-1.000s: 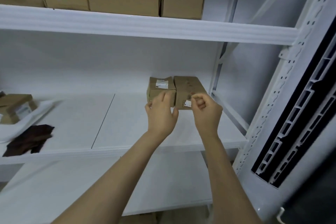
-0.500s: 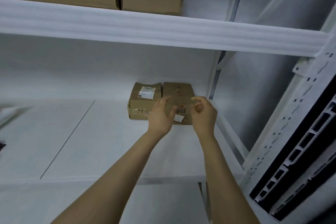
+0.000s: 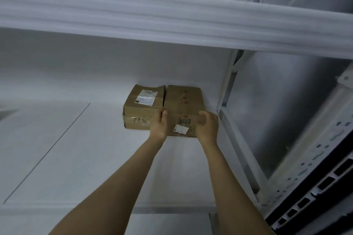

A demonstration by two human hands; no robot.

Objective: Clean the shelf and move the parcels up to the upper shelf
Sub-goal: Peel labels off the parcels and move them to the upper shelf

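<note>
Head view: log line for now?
right parcel: on lower shelf | left hand: at its left edge | right hand: at its right edge | grip: unclear
</note>
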